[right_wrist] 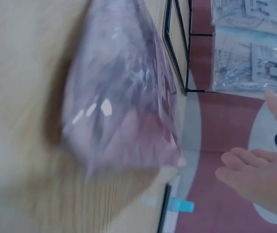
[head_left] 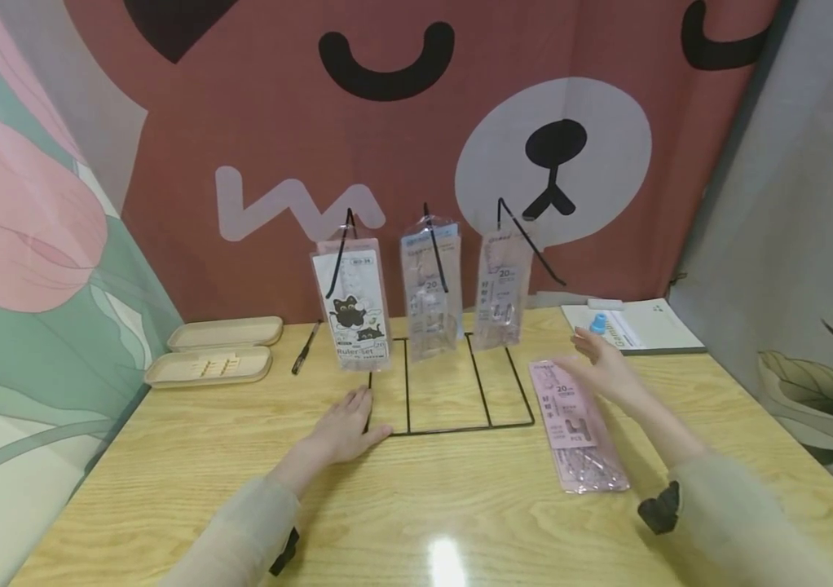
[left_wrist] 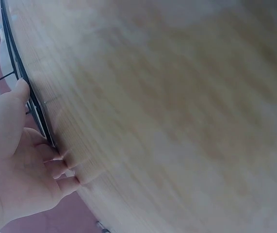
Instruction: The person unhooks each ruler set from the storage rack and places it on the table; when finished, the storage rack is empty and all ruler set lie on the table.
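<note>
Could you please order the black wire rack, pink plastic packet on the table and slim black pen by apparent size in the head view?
Largest to smallest:
1. Black wire rack
2. Pink plastic packet
3. Slim black pen

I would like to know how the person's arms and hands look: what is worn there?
The left hand and right hand are bare, with no gloves visible. The left sleeve and right sleeve are pale, plain-looking and loose, ending short of the wrists. A small black piece shows by each sleeve; what it is, I cannot tell.

Left grip [head_left: 345, 425] palm-down; right grip [head_left: 605, 368] raised, seemingly relaxed.
</note>
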A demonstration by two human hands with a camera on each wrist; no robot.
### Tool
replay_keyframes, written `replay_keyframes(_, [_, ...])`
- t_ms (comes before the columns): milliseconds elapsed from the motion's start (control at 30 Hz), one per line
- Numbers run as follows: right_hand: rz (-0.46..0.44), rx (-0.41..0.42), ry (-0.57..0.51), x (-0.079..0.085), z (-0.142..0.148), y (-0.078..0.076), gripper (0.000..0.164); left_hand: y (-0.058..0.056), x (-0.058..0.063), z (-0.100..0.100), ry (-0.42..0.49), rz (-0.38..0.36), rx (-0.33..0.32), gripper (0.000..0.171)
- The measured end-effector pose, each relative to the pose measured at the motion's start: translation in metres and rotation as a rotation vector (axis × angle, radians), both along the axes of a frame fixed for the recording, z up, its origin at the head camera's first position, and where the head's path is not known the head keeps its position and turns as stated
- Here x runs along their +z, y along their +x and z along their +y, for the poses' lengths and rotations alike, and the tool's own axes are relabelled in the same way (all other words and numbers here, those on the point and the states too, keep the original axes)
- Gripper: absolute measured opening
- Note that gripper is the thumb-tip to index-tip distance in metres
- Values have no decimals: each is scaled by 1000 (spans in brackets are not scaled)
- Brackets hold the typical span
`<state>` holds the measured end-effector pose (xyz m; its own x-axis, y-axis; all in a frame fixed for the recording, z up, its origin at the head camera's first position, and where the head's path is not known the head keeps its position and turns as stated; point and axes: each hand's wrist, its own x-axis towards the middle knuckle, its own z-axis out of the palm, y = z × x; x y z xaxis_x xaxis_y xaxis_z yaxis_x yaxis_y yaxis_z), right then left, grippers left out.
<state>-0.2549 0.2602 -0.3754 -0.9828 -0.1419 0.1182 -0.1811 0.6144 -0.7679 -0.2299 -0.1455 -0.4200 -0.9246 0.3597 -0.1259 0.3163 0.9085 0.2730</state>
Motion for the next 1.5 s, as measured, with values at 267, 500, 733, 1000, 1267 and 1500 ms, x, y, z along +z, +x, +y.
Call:
replay_keyframes(267, [-57,36,-131,-3,-24,-32,89,-1,-1,-2,-14,9,3,78])
replay_keyframes(500, [-75,25,-191,-4,-50,-53,93,2,-3,-3,-14,23,-7,78])
replay_keyframes(733, [-127,9,-275,-5,-69,-63,85,3,-6,-3,-5,28,-8,77])
replay_keyframes(1000, [-94,16,-307,-6,-69,-54,52,1,-9,-2,-8,31,-6,78])
replay_keyframes(1267, [-32,17,-196,2,-55,-19,54,-1,-6,-2,-25,42,-10,78])
replay_keyframes(1500, [-68,34,-216,6,-46,13,46,-2,-6,-2,-29,39,-13,78])
